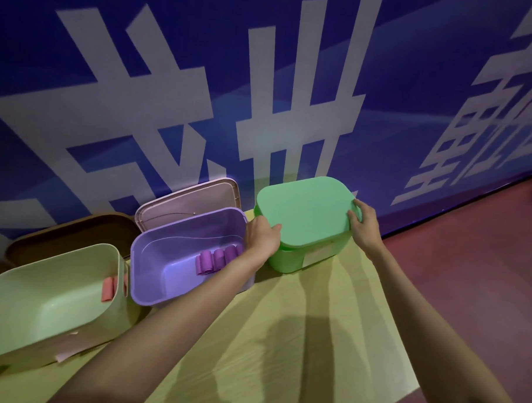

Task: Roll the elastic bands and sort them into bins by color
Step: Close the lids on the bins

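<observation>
Right now both hands are on the green lid (304, 212), which sits on the green bin (299, 257) at the far end of the surface (298, 340). Left hand (261, 236) grips the lid's near-left edge, fingers curled over the rim, thumb on top. Right hand (364, 224) pinches the right edge, fingers wrapped round it, thumb on top. Lid looks slightly askew on the bin; cannot tell if it is being seated or lifted.

Just left of the left fingers: purple bin (152, 257), open, with rolled purple bands (216, 258) lying in a row against its near-right wall, partly hidden by the left forearm. Pink lid (191, 204) leans behind it against the blue wall (172, 75). Further left: pale green bin (42, 274), open, one rolled pink band (108, 289) against its right wall; brown lid (74, 232) behind it. Green bin's contents hidden by the lid.

Risks, as judged:
- Uneven pull or push from the two grips could tilt the lid and jam one edge on the rim.
- Bin is light plastic near the surface's far edge; a hard lift could drag it along or off.
- Left forearm hangs over the purple bin; dropping the elbow could knock that bin or loosen the rolls.
- Rolled bands may spring open if jostled.
</observation>
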Demonstrator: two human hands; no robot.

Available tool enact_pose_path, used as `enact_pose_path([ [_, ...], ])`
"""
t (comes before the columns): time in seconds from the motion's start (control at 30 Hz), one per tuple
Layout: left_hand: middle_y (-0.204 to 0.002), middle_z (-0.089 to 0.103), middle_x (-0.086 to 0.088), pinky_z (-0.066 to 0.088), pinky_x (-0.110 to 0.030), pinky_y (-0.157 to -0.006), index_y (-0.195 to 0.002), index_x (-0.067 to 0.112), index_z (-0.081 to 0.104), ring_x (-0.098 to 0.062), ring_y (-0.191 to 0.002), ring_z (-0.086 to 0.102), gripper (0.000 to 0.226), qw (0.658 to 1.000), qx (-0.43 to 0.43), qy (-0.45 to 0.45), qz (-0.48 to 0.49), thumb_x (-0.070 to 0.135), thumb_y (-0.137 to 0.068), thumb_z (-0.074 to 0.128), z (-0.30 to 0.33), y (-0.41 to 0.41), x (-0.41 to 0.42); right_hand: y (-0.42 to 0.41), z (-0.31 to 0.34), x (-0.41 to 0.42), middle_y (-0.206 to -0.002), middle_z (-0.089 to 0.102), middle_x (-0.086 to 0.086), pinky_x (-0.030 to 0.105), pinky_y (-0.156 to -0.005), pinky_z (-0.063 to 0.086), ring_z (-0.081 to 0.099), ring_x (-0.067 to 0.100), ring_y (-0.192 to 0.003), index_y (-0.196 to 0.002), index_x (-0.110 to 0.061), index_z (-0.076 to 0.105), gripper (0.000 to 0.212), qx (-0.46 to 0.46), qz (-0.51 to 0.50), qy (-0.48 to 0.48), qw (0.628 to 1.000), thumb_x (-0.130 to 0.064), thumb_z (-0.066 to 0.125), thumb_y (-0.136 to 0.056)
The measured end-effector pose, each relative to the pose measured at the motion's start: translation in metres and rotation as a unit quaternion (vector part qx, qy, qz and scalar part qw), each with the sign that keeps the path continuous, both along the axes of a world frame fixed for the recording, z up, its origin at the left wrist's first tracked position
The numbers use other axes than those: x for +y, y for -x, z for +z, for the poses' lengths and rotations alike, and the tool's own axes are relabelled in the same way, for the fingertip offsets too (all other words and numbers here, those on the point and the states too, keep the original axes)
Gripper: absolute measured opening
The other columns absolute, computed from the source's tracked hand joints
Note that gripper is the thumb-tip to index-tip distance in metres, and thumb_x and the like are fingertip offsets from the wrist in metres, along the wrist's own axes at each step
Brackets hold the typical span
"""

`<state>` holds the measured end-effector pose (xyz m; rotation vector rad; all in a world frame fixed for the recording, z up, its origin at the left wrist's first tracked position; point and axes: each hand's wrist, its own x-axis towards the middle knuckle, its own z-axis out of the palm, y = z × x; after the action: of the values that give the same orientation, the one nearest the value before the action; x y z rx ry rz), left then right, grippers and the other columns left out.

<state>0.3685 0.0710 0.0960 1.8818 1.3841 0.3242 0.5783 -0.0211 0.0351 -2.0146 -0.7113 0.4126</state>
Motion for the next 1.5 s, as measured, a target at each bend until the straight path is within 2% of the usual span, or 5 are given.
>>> enact_pose_path([
  [0.57, -0.118, 0.059, -0.018, 0.032, -0.026, -0.069, -0.106, -0.005, 0.056, -0.031, -0.111, 0.055, 0.018, 0.995, 0.004, -0.021, 0.094, 0.009, -0.096, 0.052, -0.009, -0.003, -0.023, 0.004, -0.018, 0.006, -0.144, 0.029, 0.021, 0.041, -0.113, 0.027, 0.032, 0.035, -0.133, -0.145, -0.008, 0.033, 0.046, -0.077, 0.028, 0.028, 0.996, -0.023, 0.039, -0.103],
  [0.87, -0.111, 0.062, -0.019, 0.046, -0.035, -0.073, -0.099, -0.005, 0.06, -0.034, -0.101, 0.059, 0.014, 0.995, 0.025, -0.003, 0.098, -0.004, -0.087, 0.054, -0.01, -0.001, -0.012, 0.009, -0.021, 0.006, -0.147, 0.023, 0.024, 0.045, -0.114, 0.025, 0.026, 0.041, -0.135, -0.148, -0.006, 0.027, 0.052, -0.122, 0.032, 0.06, 0.99, -0.03, 0.038, -0.103],
  [1.2, -0.102, 0.063, -0.017, 0.045, -0.035, -0.07, -0.093, -0.001, 0.058, -0.034, -0.095, 0.061, 0.014, 0.986, 0.073, -0.141, -0.053, 0.001, -0.083, 0.067, -0.01, 0.011, 0.002, 0.012, -0.014, 0.003, -0.149, 0.022, 0.021, 0.044, -0.114, 0.024, 0.025, 0.038, -0.138, -0.149, -0.007, 0.024, 0.053, -0.126, 0.037, 0.079, 0.988, -0.031, 0.036, -0.103],
  [1.33, -0.122, 0.052, -0.016, 0.044, -0.035, -0.092, -0.108, 0.0, 0.057, -0.031, -0.111, 0.051, 0.036, 0.958, 0.117, -0.232, -0.123, 0.018, -0.082, 0.073, -0.016, 0.01, 0.009, 0.015, -0.006, 0.009, -0.151, 0.025, 0.023, 0.047, -0.111, 0.025, 0.026, 0.037, -0.138, -0.144, 0.0, 0.031, 0.05, -0.235, 0.011, 0.168, 0.957, -0.027, 0.036, -0.102],
  [1.5, -0.149, 0.027, -0.017, 0.025, -0.042, -0.114, -0.133, 0.002, 0.041, -0.032, -0.138, 0.026, 0.094, 0.956, 0.139, -0.123, -0.227, 0.053, -0.065, 0.079, -0.022, 0.007, 0.037, 0.012, 0.011, 0.036, -0.158, 0.01, 0.019, 0.045, -0.118, 0.008, 0.008, 0.029, -0.147, -0.145, 0.005, 0.022, 0.051, -0.281, 0.09, 0.275, 0.915, -0.018, 0.03, -0.1],
])
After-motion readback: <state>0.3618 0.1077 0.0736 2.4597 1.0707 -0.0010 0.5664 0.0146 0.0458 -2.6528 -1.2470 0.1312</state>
